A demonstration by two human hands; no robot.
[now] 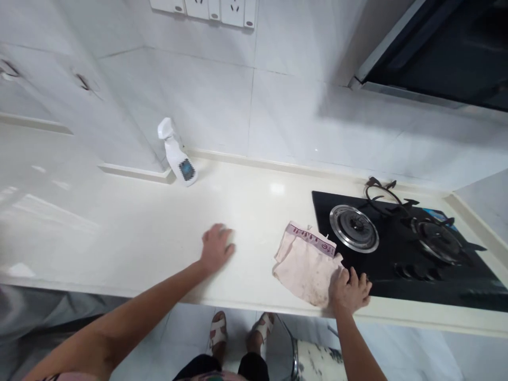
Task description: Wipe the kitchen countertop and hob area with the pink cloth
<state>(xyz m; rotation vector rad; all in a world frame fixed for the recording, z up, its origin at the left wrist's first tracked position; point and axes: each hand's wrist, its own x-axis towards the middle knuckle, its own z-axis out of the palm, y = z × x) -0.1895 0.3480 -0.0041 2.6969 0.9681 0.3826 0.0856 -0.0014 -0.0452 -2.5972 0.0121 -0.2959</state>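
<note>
My left hand (pixel 216 247) rests on the cream countertop (pixel 130 233), its fingers curled over something small and whitish that I cannot make out. My right hand (pixel 349 291) lies at the counter's front edge with its fingers spread. It presses on the near right corner of a stained pink cloth (pixel 305 262), right beside the left edge of the black gas hob (pixel 397 264). The crumpled cloth lies flat between my two hands.
A white spray bottle (pixel 178 156) leans against the tiled wall at the back. The hob has a bare left burner (pixel 354 227), a right burner (pixel 436 238) and a loose pan support (pixel 387 196) behind. A range hood (pixel 436 53) hangs above. A bucket (pixel 317 362) stands on the floor.
</note>
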